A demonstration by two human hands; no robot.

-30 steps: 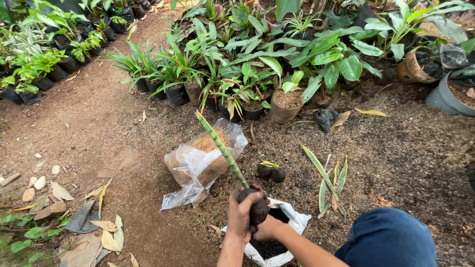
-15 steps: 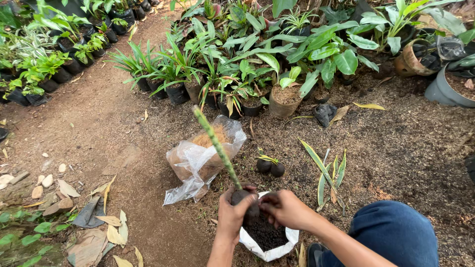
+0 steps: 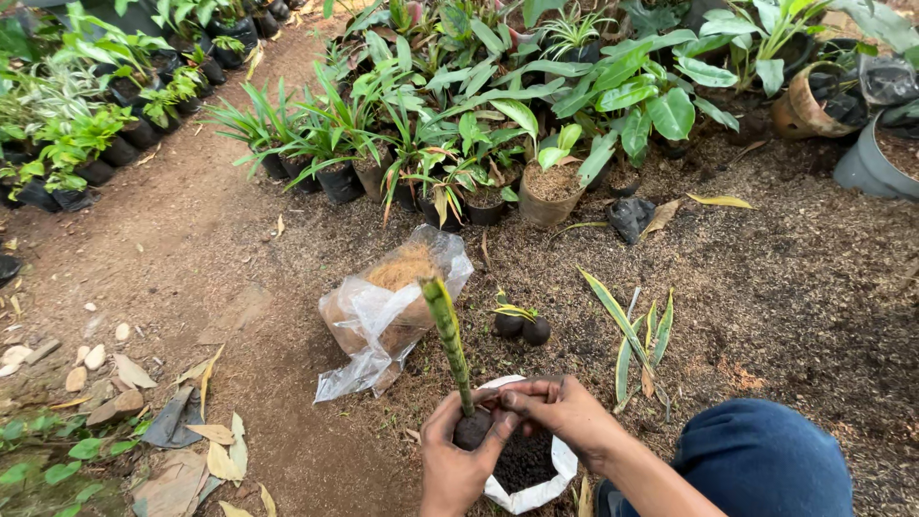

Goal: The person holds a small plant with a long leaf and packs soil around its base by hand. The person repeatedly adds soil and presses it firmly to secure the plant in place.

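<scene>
My left hand [image 3: 452, 460] grips a dark ball of soil [image 3: 473, 428] at the base of a long green striped leaf cutting [image 3: 448, 340] that stands almost upright. My right hand [image 3: 565, 410] rests its fingertips on top of the same ball. Both hands hover over a small white bag [image 3: 536, 479] filled with dark soil. Just beyond, two small dark root balls with short yellow-green leaves [image 3: 520, 322] lie on the ground. A clear plastic bag of brown coconut fibre [image 3: 392, 302] sits to the left of them.
Several loose variegated leaf cuttings [image 3: 634, 337] lie on the dark soil at right. Rows of potted green plants [image 3: 479, 124] line the back and the far left [image 3: 86, 134]. My blue-trousered knee [image 3: 766, 464] is at bottom right. Dry leaves and stones [image 3: 144, 402] scatter at left.
The cutting has swung from a leftward tilt to nearly upright and come down over the white bag. My right hand has moved from beside the soil ball onto its top.
</scene>
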